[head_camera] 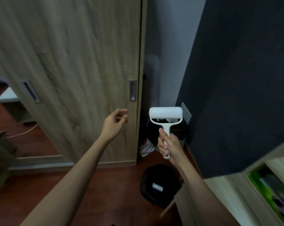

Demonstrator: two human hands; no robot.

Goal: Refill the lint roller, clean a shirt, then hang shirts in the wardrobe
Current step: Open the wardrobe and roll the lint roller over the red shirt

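My right hand (pixel 169 144) grips the handle of a white lint roller (pixel 165 115), held upright with the roll on top, in the narrow gap between the wooden sliding wardrobe door (pixel 72 62) and a dark wall (pixel 235 79). My left hand (pixel 116 123) is empty, fingers loosely curled, near the door's right edge, just below its recessed pull (pixel 132 90). Below the roller, a black bin (pixel 159 185) stands on the reddish wood floor (pixel 89 193). An open drawer (pixel 268 185) juts in at lower right.
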